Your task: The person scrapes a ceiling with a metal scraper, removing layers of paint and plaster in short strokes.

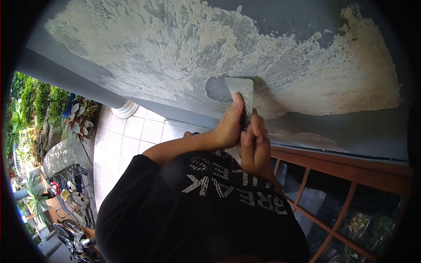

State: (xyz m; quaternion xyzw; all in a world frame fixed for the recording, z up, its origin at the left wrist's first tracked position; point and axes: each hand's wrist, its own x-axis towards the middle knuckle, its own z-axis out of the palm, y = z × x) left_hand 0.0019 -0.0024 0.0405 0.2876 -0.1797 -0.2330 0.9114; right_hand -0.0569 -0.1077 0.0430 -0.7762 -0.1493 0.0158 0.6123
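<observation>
A flat metal scraper point(246, 91) rests with its wide blade against the wall point(166, 48), where pale, rough patches spread over grey. My left hand point(230, 120) grips the scraper from the left, its thumb pressed along the blade. Close beside it, my right hand point(255, 140) is closed around the lower part of the scraper, with its fingers bent. The handle is mostly hidden by both hands. Just left of the blade is a dark grey rounded patch point(215, 90) on the wall. Small pale specks show around my left forearm.
A wood-framed window point(335, 210) stands at the lower right. White floor tiles point(131, 131) and a round column base point(125, 108) lie to the left. Beyond them are plants point(79, 118), a metal rack point(74, 184) and a motorcycle point(74, 239).
</observation>
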